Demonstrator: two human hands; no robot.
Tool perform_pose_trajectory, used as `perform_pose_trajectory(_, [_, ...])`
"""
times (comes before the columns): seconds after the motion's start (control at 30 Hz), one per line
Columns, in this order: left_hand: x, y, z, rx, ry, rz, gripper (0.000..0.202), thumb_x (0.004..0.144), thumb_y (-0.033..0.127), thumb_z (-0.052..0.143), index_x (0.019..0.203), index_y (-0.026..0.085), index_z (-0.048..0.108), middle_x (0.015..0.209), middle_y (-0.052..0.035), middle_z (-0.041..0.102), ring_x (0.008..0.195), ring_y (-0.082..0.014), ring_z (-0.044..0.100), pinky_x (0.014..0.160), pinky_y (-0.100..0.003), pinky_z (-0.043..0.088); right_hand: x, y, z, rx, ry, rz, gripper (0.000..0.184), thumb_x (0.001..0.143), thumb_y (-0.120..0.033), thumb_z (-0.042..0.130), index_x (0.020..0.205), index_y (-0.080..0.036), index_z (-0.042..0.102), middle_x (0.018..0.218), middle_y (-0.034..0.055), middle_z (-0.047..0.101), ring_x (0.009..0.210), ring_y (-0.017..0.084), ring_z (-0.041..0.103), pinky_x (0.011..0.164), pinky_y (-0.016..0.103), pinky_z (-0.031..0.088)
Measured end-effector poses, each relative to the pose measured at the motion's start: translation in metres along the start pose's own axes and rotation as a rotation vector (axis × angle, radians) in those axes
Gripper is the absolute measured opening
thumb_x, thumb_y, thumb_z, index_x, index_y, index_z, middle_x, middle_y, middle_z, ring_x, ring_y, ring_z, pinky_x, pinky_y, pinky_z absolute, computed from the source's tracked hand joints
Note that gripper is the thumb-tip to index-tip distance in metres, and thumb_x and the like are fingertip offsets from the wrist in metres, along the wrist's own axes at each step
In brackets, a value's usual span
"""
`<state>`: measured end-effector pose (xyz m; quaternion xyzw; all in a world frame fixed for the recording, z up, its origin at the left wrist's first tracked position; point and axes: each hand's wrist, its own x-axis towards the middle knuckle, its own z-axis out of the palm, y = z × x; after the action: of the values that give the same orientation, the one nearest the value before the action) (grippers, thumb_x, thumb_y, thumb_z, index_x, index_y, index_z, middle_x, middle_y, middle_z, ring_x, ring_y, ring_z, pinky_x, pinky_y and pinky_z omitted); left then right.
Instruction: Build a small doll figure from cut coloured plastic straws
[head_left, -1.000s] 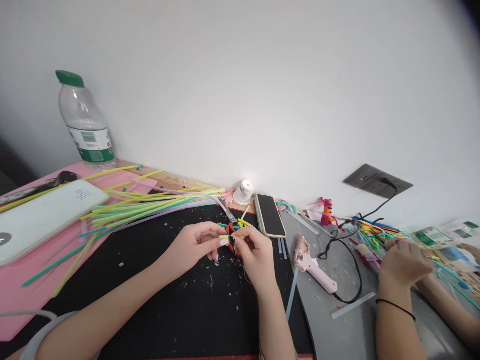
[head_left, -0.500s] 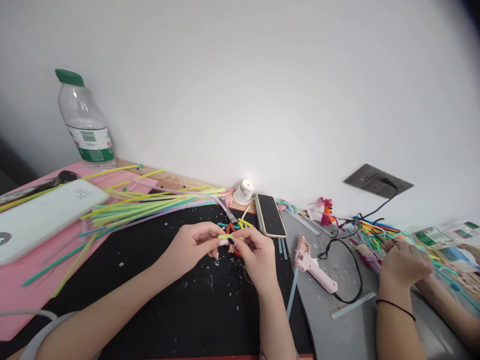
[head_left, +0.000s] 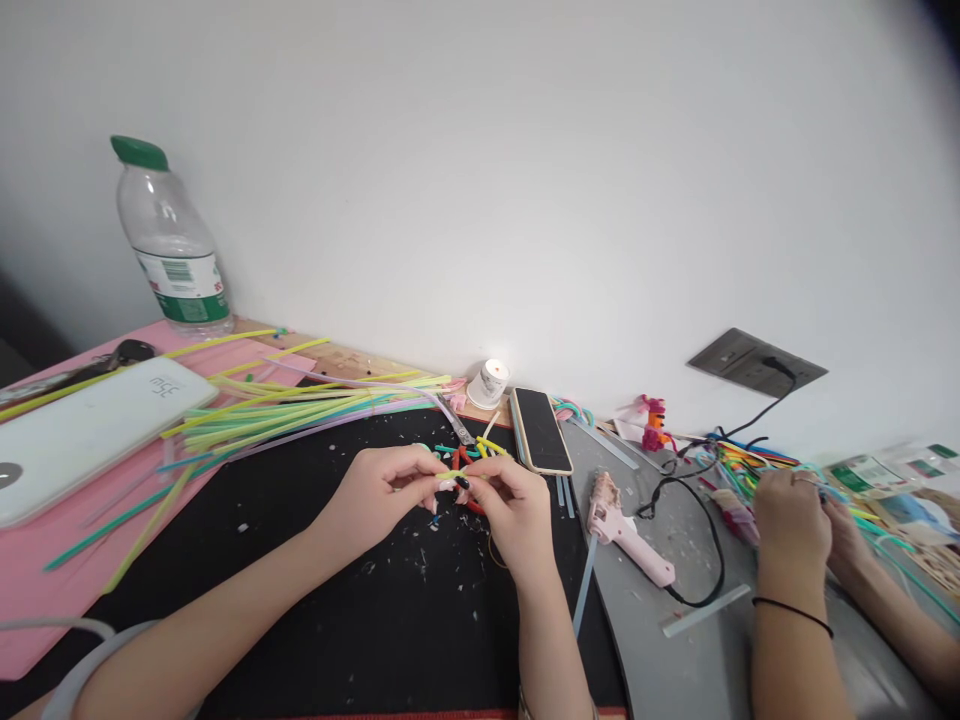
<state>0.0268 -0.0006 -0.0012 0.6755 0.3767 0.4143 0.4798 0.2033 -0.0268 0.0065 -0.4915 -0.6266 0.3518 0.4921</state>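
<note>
Over the black mat (head_left: 322, 610), my left hand (head_left: 390, 490) and my right hand (head_left: 514, 510) meet fingertip to fingertip. Both pinch a short yellow-green pipe cleaner (head_left: 451, 474) between thumb and fingers. Much of it is covered by the fingertips. Just behind the hands lie scissors (head_left: 456, 420) with their blades pointing away toward the wall; red parts that look like the handles show around my fingers. Small yellow and teal pipe cleaner pieces rest beside them.
A bundle of pipe cleaners (head_left: 285, 420), a white power bank (head_left: 97, 430) and a bottle (head_left: 176, 240) are at left. A paper cup (head_left: 488, 384) and phone (head_left: 541, 430) stand behind. At right are a pink glue gun (head_left: 630, 540), its cord, and a co-worker's hands (head_left: 795, 520).
My hands stay nearly in place, with the left fingers shifting slightly on the pipe cleaner. The co-worker's hands at right have moved and changed pose.
</note>
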Motion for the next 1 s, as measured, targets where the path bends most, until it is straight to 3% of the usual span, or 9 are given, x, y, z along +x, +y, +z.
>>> perform_pose_trajectory(0.53, [-0.0024,-0.0048,-0.002,0.092,0.048,0.064,0.017,0.085,0.023,0.058,0.077,0.02,0.072,0.06,0.0032,0.068,0.058,-0.0107,0.062,0.056,-0.018,0.045,0.0012,0.0014,0.0033,0.224,-0.022,0.123,0.007,0.075,-0.017,0.068,0.08,-0.021,0.071,0.066,-0.0015,0.067,0.055,0.01,0.06,0.052,0.02,0.048])
perform_pose_trajectory(1.0, [-0.0019,-0.0062,0.0002,0.106,0.094,0.07,0.016,0.081,0.021,0.059,0.075,0.021,0.074,0.06,0.0024,0.07,0.057,-0.0119,0.064,0.057,-0.019,0.048,0.0015,0.0054,0.0047,0.172,0.023,0.048,0.006,0.077,-0.019,0.066,0.075,-0.02,0.071,0.063,-0.0008,0.065,0.051,0.01,0.057,0.05,0.021,0.047])
